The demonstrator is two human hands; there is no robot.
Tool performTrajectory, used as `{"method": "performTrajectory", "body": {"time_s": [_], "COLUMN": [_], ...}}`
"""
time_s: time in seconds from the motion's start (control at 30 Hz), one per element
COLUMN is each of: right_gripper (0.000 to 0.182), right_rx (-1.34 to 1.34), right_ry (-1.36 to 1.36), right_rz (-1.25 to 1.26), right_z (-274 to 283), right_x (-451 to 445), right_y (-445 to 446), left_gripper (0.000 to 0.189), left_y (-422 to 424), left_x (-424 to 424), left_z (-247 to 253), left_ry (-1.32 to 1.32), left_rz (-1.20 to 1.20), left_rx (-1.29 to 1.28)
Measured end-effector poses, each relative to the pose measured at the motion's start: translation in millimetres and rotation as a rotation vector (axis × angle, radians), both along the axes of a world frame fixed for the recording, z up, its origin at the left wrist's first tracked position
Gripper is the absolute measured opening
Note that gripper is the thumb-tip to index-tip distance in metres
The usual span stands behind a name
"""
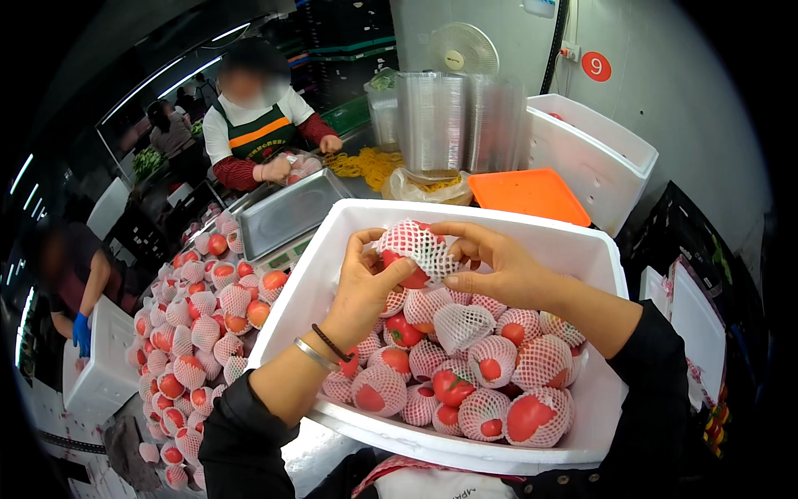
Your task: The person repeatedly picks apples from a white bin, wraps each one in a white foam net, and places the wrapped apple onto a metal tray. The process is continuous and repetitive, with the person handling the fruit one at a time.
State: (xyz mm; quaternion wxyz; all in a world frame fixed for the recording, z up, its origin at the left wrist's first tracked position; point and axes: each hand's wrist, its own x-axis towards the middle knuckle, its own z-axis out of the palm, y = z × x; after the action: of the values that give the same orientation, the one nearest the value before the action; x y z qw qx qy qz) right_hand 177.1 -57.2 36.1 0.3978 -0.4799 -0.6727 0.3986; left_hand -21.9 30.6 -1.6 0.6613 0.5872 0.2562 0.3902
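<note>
A red tomato in a white foam net sleeve is held up between both hands over a white foam box. My left hand grips its left side, thumb across the front. On the right, my right hand pinches the net's edge with thumb and fingers. Below the hands, the box holds several netted tomatoes, some with bare red skin showing through the net openings. An apparently empty, crumpled foam net lies on top of them.
Many netted tomatoes cover the table at left. Beyond the box are a metal tray, an orange tray, stacked clear plastic containers and another foam box. A co-worker handles a pack across the table; another person stands far left.
</note>
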Motion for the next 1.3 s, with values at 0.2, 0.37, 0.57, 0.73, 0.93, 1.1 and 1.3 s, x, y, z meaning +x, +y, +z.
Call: {"method": "performTrajectory", "body": {"time_s": [0.2,0.37,0.57,0.73,0.93,1.1,1.3], "right_gripper": [0.068,0.065,0.038,0.025,0.022,0.024,0.026], "right_rx": [-0.164,-0.086,0.407,0.214,0.156,0.072,0.053], "right_ry": [0.309,0.33,-0.268,-0.37,-0.434,-0.495,-0.576], "right_rz": [0.193,0.169,-0.068,-0.045,0.056,0.041,-0.045], "right_z": [-3.1,-6.8,3.0,0.8,-1.2,-6.0,-16.1], "right_x": [-2.2,-4.6,-12.5,-11.2,-11.1,-2.2,10.2], "right_y": [4.4,-2.6,-5.9,-6.2,-0.9,5.3,5.8], "left_gripper": [0.05,0.047,0.034,0.048,0.049,0.059,0.037], "left_y": [-2.1,-0.4,29.0,91.5,196.2,170.6,97.5], "left_x": [2.0,6.9,-20.9,-83.3,-248.4,-296.6,-172.0], "left_z": [-6.4,-6.1,16.7,13.1,-125.5,-125.0,1.5], "left_ry": [-0.032,-0.022,-0.42,-0.694,-0.189,-0.097,-0.121], "left_rz": [-0.005,-0.112,0.099,0.411,0.952,0.773,0.444], "left_rx": [0.048,-0.161,-0.274,-0.219,-0.002,-0.249,-0.143]}}
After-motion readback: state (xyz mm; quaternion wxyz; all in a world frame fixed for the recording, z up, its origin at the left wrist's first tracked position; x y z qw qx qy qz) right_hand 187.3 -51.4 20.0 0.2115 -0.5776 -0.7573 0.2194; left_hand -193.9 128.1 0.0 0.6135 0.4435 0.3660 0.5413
